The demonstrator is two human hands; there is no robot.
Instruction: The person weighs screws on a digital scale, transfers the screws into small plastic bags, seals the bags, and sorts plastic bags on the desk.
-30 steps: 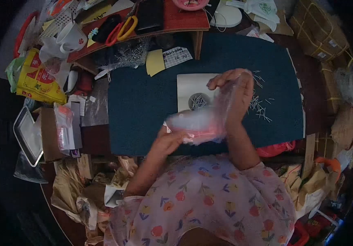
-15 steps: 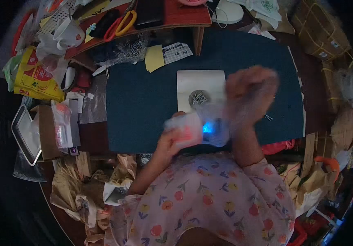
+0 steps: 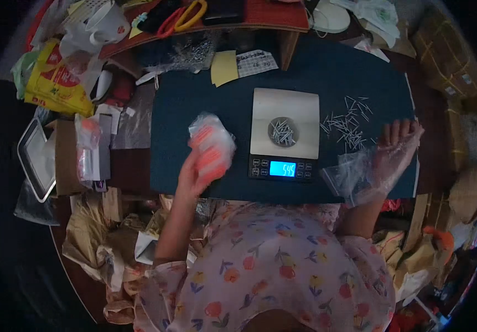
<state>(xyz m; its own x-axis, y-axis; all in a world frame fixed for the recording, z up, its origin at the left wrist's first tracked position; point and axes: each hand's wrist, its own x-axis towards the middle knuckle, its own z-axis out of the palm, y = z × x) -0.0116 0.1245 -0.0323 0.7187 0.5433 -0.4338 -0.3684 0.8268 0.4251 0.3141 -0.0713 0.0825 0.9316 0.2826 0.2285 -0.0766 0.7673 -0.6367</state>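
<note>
My left hand (image 3: 191,171) grips a bundle of clear plastic bags with red-orange print (image 3: 214,149) above the left of the dark mat. A loose clear zip bag (image 3: 354,174) is in my right hand (image 3: 389,160), its film draped over the palm and fingers, so the exact grip is partly veiled. Between the hands stands a digital scale (image 3: 263,108) with a lit blue display. On its plate sits a small round dish (image 3: 271,139) of thin metal screws or nails (image 3: 284,131). More of these pieces lie scattered (image 3: 349,127) right of the scale, near my right fingers.
A red shelf (image 3: 238,27) spans the back, with scissors (image 3: 191,15) on top and a bag of small metal parts (image 3: 191,52) beneath. Yellow paper (image 3: 224,68) lies behind the scale. Cardboard box (image 3: 64,152) on the left, wrapped carton (image 3: 443,55) at right.
My hands have moved apart from in front of the scale, left with the bundle and right with the loose bag. The scale display and scattered metal pieces now show fully.
</note>
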